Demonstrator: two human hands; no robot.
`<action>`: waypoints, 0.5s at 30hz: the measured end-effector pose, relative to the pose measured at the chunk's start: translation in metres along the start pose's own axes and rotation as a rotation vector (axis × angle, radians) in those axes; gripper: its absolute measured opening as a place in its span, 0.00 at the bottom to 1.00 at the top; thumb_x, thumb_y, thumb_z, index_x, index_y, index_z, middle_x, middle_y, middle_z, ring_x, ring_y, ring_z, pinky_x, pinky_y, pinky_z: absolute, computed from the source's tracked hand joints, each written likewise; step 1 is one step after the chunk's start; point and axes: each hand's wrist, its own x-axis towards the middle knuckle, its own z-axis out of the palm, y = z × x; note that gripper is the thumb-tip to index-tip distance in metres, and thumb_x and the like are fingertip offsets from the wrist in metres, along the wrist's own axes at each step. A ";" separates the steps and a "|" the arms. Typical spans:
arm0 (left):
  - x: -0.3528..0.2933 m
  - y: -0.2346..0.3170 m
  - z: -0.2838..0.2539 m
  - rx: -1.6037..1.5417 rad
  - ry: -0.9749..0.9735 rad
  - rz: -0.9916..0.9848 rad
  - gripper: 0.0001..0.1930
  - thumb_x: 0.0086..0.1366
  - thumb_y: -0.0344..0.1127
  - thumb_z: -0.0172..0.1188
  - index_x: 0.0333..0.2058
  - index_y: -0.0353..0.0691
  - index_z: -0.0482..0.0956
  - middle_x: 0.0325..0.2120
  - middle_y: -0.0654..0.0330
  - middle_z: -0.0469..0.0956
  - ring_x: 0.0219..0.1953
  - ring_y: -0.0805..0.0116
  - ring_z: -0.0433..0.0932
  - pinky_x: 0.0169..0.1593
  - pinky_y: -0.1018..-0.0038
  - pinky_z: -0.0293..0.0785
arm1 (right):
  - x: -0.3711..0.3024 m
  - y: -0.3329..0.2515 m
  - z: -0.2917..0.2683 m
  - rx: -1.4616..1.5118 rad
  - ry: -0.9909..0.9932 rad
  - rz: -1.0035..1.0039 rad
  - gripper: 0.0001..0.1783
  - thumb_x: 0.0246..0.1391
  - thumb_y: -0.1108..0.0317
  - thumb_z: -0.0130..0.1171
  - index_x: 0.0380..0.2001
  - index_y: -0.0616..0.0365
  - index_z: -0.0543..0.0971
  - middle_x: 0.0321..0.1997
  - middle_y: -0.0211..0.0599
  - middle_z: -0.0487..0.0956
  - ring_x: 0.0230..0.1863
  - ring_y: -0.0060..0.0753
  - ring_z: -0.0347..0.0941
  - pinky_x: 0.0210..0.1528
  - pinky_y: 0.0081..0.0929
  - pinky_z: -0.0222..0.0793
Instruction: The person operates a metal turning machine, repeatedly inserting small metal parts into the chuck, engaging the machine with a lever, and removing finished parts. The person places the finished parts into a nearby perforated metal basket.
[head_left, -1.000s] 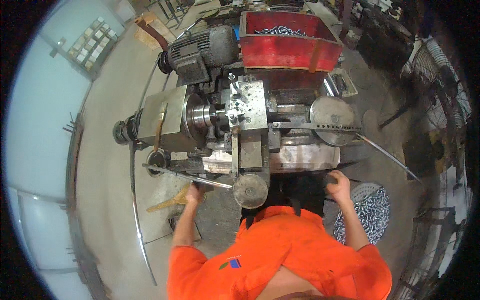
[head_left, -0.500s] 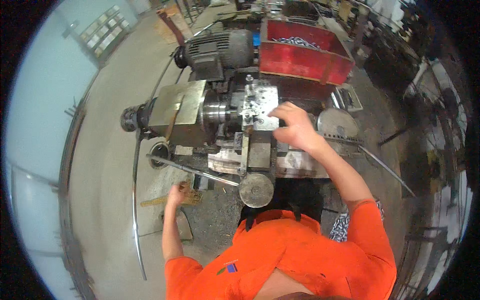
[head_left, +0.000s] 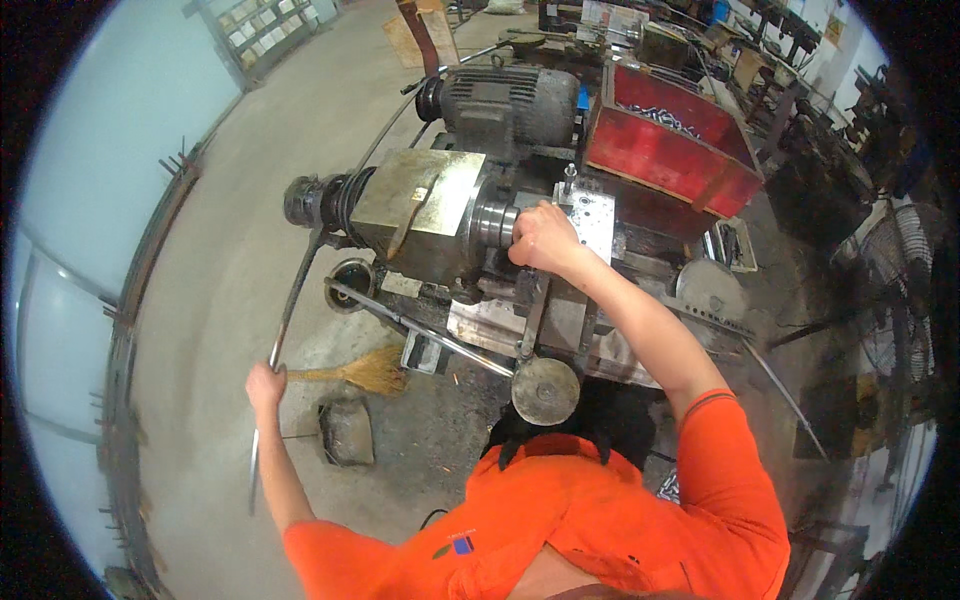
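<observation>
Two hands are busy at an old lathe. The left hand (head_left: 266, 381) is closed around a long thin metal bar (head_left: 290, 305), gripping it low, out to the person's left side. From this grip the bar runs upward in a gentle curve and reaches the back end of the spindle (head_left: 305, 200), which sticks out of the headstock (head_left: 425, 205); a shorter part of the bar hangs below the fist toward the floor.

The right hand (head_left: 543, 238) is stretched forward over the machine and rests against the round chuck (head_left: 493, 222) at the front of the headstock. The fingers are curled together at the chuck face, but I cannot tell if they clamp something small there or only press on it. Just to the right of this hand stands a pale steel tool block (head_left: 598, 215) with holes in it.

Nearer to the person than the right hand, a round handwheel (head_left: 545, 390) sits at the front of the machine. Behind the headstock is a grey electric motor (head_left: 505, 95), and beside it, further right, a red metal bin (head_left: 680, 150) with shiny chips inside. Close to the left hand, on the concrete floor, lie a straw broom (head_left: 365, 372) and a dustpan (head_left: 345, 432). The person wears an orange shirt (head_left: 560, 520).
</observation>
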 end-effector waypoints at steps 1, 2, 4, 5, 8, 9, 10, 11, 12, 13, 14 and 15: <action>0.017 -0.001 0.001 -0.002 -0.006 -0.027 0.17 0.53 0.46 0.58 0.36 0.41 0.79 0.32 0.48 0.79 0.36 0.47 0.78 0.40 0.57 0.73 | 0.001 0.002 -0.001 -0.009 -0.019 0.021 0.15 0.23 0.63 0.55 0.15 0.65 0.79 0.26 0.51 0.78 0.37 0.52 0.72 0.42 0.39 0.69; 0.029 -0.002 -0.003 -0.003 -0.008 -0.063 0.16 0.53 0.45 0.57 0.35 0.41 0.80 0.32 0.48 0.79 0.36 0.47 0.78 0.40 0.57 0.73 | 0.001 0.003 -0.001 0.000 0.045 0.005 0.14 0.23 0.64 0.54 0.14 0.63 0.79 0.24 0.52 0.77 0.34 0.54 0.72 0.40 0.40 0.69; 0.041 -0.005 -0.006 -0.044 -0.026 -0.146 0.15 0.52 0.44 0.57 0.34 0.41 0.80 0.32 0.47 0.79 0.36 0.47 0.78 0.41 0.57 0.73 | -0.002 0.002 0.000 0.023 0.170 -0.032 0.11 0.21 0.65 0.52 0.12 0.60 0.79 0.20 0.52 0.76 0.29 0.56 0.71 0.36 0.42 0.70; 0.043 -0.008 -0.007 -0.086 -0.042 -0.193 0.15 0.52 0.44 0.57 0.33 0.41 0.81 0.32 0.47 0.79 0.37 0.47 0.78 0.41 0.57 0.73 | -0.001 -0.001 -0.003 0.027 0.109 -0.018 0.12 0.23 0.64 0.53 0.14 0.61 0.79 0.22 0.51 0.77 0.31 0.54 0.72 0.37 0.41 0.70; 0.024 0.008 -0.018 -0.156 -0.028 -0.223 0.15 0.51 0.44 0.57 0.33 0.41 0.81 0.31 0.47 0.79 0.37 0.48 0.78 0.42 0.57 0.73 | 0.000 -0.006 -0.011 -0.004 -0.034 0.040 0.16 0.26 0.62 0.56 0.19 0.63 0.80 0.28 0.48 0.79 0.35 0.48 0.74 0.39 0.39 0.72; 0.011 0.020 -0.022 -0.172 -0.013 -0.219 0.15 0.50 0.44 0.57 0.33 0.41 0.81 0.31 0.47 0.79 0.37 0.48 0.78 0.42 0.57 0.73 | -0.001 -0.006 -0.012 -0.024 -0.046 0.053 0.16 0.26 0.62 0.57 0.19 0.63 0.80 0.28 0.48 0.79 0.36 0.48 0.75 0.40 0.38 0.72; -0.008 0.034 -0.021 -0.192 -0.004 -0.204 0.15 0.50 0.45 0.58 0.32 0.41 0.80 0.31 0.47 0.79 0.37 0.48 0.78 0.42 0.57 0.73 | -0.002 -0.007 -0.012 -0.039 -0.056 0.065 0.16 0.26 0.62 0.57 0.20 0.63 0.80 0.29 0.47 0.79 0.36 0.47 0.75 0.40 0.37 0.72; -0.030 0.050 -0.020 -0.211 0.007 -0.184 0.16 0.49 0.45 0.58 0.32 0.41 0.80 0.30 0.47 0.79 0.37 0.48 0.78 0.41 0.57 0.73 | -0.002 -0.006 -0.013 -0.054 -0.065 0.081 0.16 0.26 0.62 0.57 0.20 0.63 0.80 0.29 0.47 0.80 0.37 0.47 0.75 0.41 0.36 0.72; -0.045 0.060 -0.018 -0.228 0.016 -0.165 0.16 0.49 0.46 0.58 0.32 0.41 0.80 0.30 0.47 0.79 0.36 0.48 0.78 0.41 0.57 0.73 | -0.002 -0.004 -0.012 -0.067 -0.063 0.079 0.16 0.26 0.62 0.57 0.21 0.63 0.80 0.29 0.47 0.80 0.37 0.47 0.75 0.41 0.36 0.72; -0.053 0.061 -0.021 -0.255 0.012 -0.176 0.16 0.49 0.46 0.59 0.31 0.41 0.79 0.30 0.47 0.79 0.36 0.47 0.78 0.41 0.57 0.73 | 0.000 -0.003 -0.010 -0.077 -0.058 0.073 0.16 0.27 0.63 0.57 0.21 0.63 0.81 0.29 0.48 0.80 0.37 0.47 0.75 0.41 0.36 0.73; -0.056 0.062 -0.023 -0.281 0.009 -0.184 0.17 0.49 0.47 0.59 0.31 0.41 0.79 0.30 0.48 0.79 0.36 0.47 0.77 0.40 0.57 0.73 | 0.001 -0.003 -0.009 -0.087 -0.052 0.069 0.15 0.27 0.63 0.57 0.21 0.63 0.81 0.30 0.48 0.80 0.38 0.46 0.75 0.42 0.36 0.73; -0.058 0.062 -0.024 -0.309 0.007 -0.186 0.17 0.49 0.48 0.59 0.30 0.40 0.78 0.30 0.48 0.79 0.36 0.47 0.77 0.40 0.57 0.72 | 0.002 -0.005 -0.005 -0.095 -0.060 0.051 0.15 0.27 0.63 0.57 0.21 0.63 0.81 0.30 0.48 0.80 0.38 0.46 0.75 0.42 0.36 0.73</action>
